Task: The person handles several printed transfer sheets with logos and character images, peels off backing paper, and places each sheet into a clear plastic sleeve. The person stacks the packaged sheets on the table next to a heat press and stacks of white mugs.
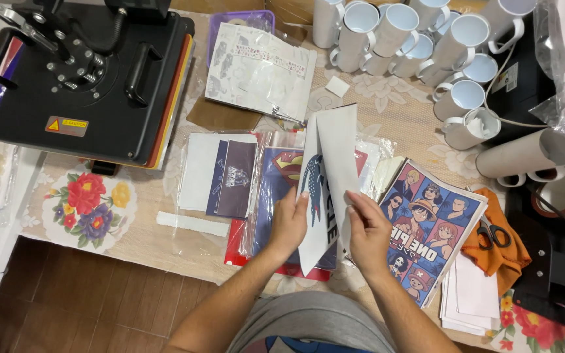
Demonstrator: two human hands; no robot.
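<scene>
Item one, nearest us: our left hand [289,225] and right hand [367,229], both closed on a pair of white printed sheets [325,176] held upright and fanned apart above the worktop [152,235]. The left thumb and fingers pinch the nearer sheet, which bears a dark blue fish-like figure; the right hand grips the blank-backed sheet beside it.

Item two, under the hands: a stack of sleeved prints, the top one a comic emblem print [276,189] in blue, red and yellow.

Item three, just right of the hands: a cartoon character poster [426,229] lying tilted, with plain white paper below it.

Item four, further right: an orange cloth [501,252] carrying a pair of scissors [490,233].

Item five, left of the stack: a dark navy print [230,178] on white sheets, and a white strip [193,223] lying apart on the worktop.

Item six, far left: a black heat press [86,78], shut.

Item seven, far right: a cluster of white mugs [413,39], some upright, some on their sides.

Step in hand, as we judge it: sorting through the sheets, the two being parted for inspection. The next move would seem to call for keeping the pinch light at the edges, so the printed face is not creased, and separating one sheet cleanly from the other.
</scene>
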